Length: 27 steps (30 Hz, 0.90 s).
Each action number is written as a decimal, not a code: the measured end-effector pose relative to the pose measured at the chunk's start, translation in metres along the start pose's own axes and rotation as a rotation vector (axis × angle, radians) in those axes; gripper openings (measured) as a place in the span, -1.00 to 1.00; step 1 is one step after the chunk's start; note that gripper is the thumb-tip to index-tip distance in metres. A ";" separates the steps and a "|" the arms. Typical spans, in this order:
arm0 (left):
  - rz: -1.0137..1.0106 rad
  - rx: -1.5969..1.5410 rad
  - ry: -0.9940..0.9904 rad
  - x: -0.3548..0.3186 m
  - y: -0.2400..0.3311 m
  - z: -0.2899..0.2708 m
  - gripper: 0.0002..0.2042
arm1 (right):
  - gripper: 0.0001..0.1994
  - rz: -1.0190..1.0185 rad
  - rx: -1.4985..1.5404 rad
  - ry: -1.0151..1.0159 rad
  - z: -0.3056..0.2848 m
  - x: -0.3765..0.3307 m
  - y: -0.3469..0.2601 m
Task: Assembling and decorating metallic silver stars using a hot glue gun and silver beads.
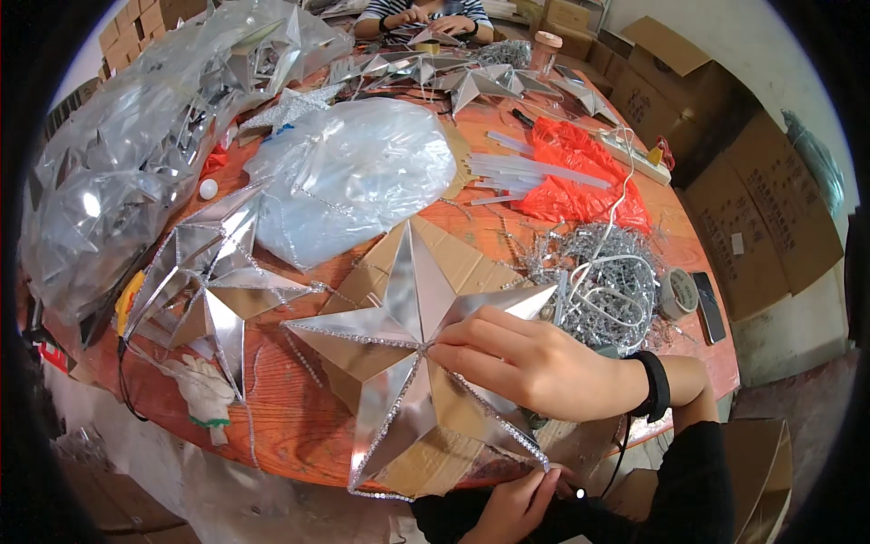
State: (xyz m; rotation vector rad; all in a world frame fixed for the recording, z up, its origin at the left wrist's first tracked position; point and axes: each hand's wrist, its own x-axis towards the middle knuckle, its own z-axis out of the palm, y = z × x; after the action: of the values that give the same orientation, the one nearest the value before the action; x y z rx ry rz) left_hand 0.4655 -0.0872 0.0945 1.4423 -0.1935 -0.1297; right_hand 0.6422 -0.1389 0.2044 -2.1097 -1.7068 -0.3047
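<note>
A large silver foil star [412, 299] lies tilted toward me on a piece of brown cardboard [340, 372]. A silver beaded trim [489, 412] runs along some of its ridges and lower edges. My right hand [517, 358], with a black band at the wrist, reaches over the star. Its fingers are pinched together on the trim at the star's centre. At the near edge of the table, my left hand [517, 506] pinches the star's lower right tip, where the trim ends. Some of the left fingers are hidden.
A trimmed star [213, 286], a glove [201, 394] and a yellow tool [131, 299] lie left. Plastic bags [362, 163] stand behind. Tangled silver trim [607, 290], a phone [710, 306] and translucent sticks [535, 170] lie right. Across the table, another person's hands [426, 18] work.
</note>
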 end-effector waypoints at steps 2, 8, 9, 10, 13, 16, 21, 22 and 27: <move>0.011 0.081 0.017 0.000 0.000 -0.002 -0.76 | -0.67 0.008 -0.010 -0.018 -0.003 0.002 -0.003; -0.054 0.131 -0.129 -0.008 0.004 -0.010 -0.75 | -0.73 0.097 0.190 0.026 -0.014 -0.004 -0.001; -0.078 0.159 -0.161 -0.011 0.007 -0.013 -0.76 | -0.74 0.135 0.251 0.032 -0.019 -0.007 -0.002; 0.006 0.185 -0.135 -0.013 0.006 -0.015 -0.78 | -0.78 0.206 0.248 0.047 -0.021 -0.012 -0.002; 0.013 0.211 -0.066 -0.029 -0.004 -0.014 -0.80 | -0.81 0.239 0.115 0.092 -0.031 -0.016 0.010; -0.035 0.289 -0.045 -0.043 -0.017 -0.017 -0.82 | -0.79 0.378 0.030 0.076 -0.030 -0.032 0.021; -0.390 0.267 0.093 -0.057 -0.008 -0.025 -0.81 | -0.75 0.513 0.088 -0.063 -0.039 -0.057 0.016; -0.420 0.262 0.114 -0.060 -0.007 -0.026 -0.80 | -0.74 0.521 0.128 -0.065 -0.039 -0.061 0.015; -0.264 0.208 0.131 -0.063 -0.003 -0.029 -0.83 | -0.68 0.513 0.259 -0.055 -0.041 -0.071 0.012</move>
State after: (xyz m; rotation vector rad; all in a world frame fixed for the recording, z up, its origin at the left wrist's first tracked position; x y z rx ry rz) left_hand 0.4098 -0.0461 0.0845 1.6742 0.0948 -0.2356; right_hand 0.6409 -0.2216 0.2093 -2.2706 -1.0993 0.1199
